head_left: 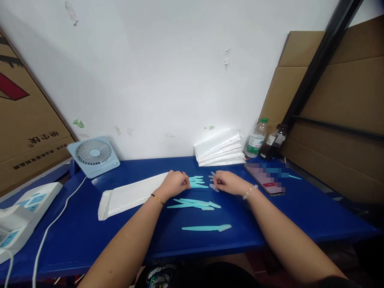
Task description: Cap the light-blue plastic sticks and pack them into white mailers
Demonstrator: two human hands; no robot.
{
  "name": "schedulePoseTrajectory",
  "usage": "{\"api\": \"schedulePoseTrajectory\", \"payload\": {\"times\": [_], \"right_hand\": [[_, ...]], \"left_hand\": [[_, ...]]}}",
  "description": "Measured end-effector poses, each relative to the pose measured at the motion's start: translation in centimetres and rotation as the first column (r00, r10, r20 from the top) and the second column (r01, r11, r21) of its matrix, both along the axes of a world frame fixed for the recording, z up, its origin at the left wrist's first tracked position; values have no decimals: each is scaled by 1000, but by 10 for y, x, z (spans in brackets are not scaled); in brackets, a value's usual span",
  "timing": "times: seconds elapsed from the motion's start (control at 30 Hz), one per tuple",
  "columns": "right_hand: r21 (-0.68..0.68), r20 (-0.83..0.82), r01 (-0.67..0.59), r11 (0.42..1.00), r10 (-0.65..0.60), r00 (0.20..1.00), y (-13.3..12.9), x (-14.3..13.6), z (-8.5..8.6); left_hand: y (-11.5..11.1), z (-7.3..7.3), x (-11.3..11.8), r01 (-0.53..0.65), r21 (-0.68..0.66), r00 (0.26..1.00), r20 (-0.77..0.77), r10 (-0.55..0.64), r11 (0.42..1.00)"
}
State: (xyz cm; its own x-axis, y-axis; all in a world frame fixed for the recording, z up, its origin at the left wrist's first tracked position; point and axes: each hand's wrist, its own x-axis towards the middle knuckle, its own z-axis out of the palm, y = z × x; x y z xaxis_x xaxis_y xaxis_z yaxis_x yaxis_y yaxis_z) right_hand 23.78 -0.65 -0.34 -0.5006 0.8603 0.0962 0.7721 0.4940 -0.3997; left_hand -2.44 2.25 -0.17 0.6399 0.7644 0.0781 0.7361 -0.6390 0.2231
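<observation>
On the blue table (90, 232) my left hand (173, 184) and my right hand (228, 183) close around a small bunch of slim teal plastic tools (198, 182), one hand at each end. The clear caps at the right end lie under my right fingers. A second loose group of teal tools (195, 204) lies just nearer to me. A single teal tool with a clear cap (207, 228) lies closest to the front edge. Left of my left hand rests a flat white padded envelope (129, 196).
A stack of white envelopes (220, 149) leans at the wall, with two bottles (265, 140) to its right. A small blue desk fan (94, 155) stands at the back left, a white device (21, 216) with a cable at the far left. Cardboard sheets flank both sides.
</observation>
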Motion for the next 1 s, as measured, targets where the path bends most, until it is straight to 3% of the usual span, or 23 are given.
{"api": "schedulePoseTrajectory", "payload": {"times": [0.13,0.3,0.43,0.6,0.73,0.83,0.9,1.0], "right_hand": [[-24,-101,77,997,-79,992,-1,9,3],[-204,-66,-179,962,169,983,-16,-5,7],[-180,41,-150,972,160,986,-19,-19,6],[-108,54,-82,991,88,995,-13,-18,4],[-26,23,34,999,-34,999,-4,-4,3],[26,-56,118,993,-117,992,-3,1,3],[25,-112,40,999,-36,993,-7,-5,4],[-32,-114,-190,981,185,976,-15,-25,3]], "left_hand": [[0,7,-10,-98,-10,993,68,99,995],[-14,12,-4,143,-195,987,95,-126,970],[-20,9,4,181,-216,983,14,-182,959],[-15,6,6,132,-129,990,-38,-138,983],[-7,10,-4,-3,-1,997,-78,3,1000],[-5,14,-12,-94,-5,996,-10,94,996],[-7,17,-14,-64,-83,996,52,69,994],[-15,20,-11,48,-222,996,81,-31,974]]}}
